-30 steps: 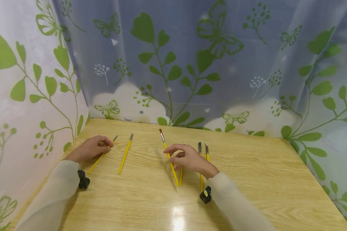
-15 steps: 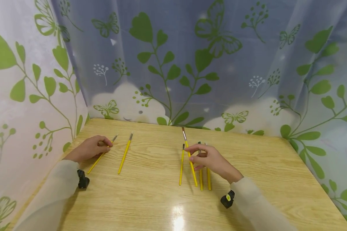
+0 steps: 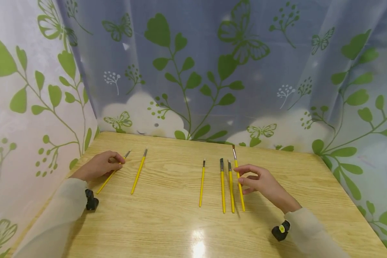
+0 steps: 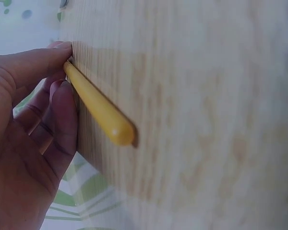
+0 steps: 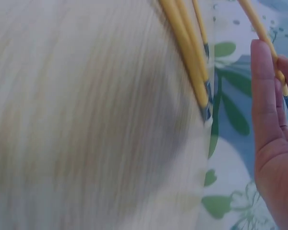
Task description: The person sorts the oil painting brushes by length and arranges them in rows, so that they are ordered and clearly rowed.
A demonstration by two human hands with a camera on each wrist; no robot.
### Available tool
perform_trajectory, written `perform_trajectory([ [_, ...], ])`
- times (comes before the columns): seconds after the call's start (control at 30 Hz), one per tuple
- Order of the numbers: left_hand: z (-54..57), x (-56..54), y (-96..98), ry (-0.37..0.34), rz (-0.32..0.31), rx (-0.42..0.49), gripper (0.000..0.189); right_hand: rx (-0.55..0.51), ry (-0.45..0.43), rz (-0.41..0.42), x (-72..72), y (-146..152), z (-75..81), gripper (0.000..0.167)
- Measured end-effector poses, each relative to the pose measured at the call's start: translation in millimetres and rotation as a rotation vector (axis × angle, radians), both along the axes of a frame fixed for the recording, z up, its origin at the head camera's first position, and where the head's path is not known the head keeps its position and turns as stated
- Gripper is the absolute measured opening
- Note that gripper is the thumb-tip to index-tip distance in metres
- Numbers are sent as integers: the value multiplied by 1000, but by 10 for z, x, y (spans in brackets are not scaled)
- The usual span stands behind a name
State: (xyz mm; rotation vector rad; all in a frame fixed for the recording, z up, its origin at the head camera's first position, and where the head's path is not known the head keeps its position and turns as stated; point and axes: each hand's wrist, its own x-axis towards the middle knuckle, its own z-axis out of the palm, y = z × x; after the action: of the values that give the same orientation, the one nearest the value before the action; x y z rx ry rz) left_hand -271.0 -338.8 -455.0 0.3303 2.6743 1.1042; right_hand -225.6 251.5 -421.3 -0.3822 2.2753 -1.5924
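Note:
At the table's left, my left hand (image 3: 98, 165) pinches a yellow-handled paintbrush (image 3: 105, 183) that lies slanted on the wood; the left wrist view shows its rounded handle end (image 4: 116, 128) close up. My right hand (image 3: 265, 186) holds a brown-tipped paintbrush (image 3: 240, 193) between thumb and fingers, tip pointing away from me. In the right wrist view this brush (image 5: 256, 21) is raised off the table. Just left of it lie a wide-tipped paintbrush (image 3: 223, 188) and a narrower paintbrush (image 3: 231, 190), nearly side by side. Farther left is a small dark-tipped paintbrush (image 3: 201, 186).
Another yellow paintbrush (image 3: 138, 173) lies just right of my left hand. The wooden table (image 3: 167, 229) ends at a patterned curtain (image 3: 200, 71) behind and at the sides. A black wrist camera (image 3: 280, 231) sits on my right sleeve, and another (image 3: 91, 200) on the left.
My right hand has carried the brown-tipped paintbrush rightward, over the small brush and past the pair, to their right side. The left hand and its paintbrush have stayed in place.

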Motion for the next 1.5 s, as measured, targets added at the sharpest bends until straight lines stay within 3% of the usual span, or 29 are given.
perform_trajectory([
  [0.33,-28,-19,-27,-3,-1,-4,24,56,-13,-69,72,336,-71,55],
  [1.03,-26,-57,20,40,-10,-57,22,164,7,-125,107,854,-263,47],
  [1.23,-24,-54,-1,50,-15,-65,22,264,-19,-147,108,872,-274,44],
  [1.5,-37,-57,-29,62,-25,-70,24,386,15,-196,111,778,-225,33],
])
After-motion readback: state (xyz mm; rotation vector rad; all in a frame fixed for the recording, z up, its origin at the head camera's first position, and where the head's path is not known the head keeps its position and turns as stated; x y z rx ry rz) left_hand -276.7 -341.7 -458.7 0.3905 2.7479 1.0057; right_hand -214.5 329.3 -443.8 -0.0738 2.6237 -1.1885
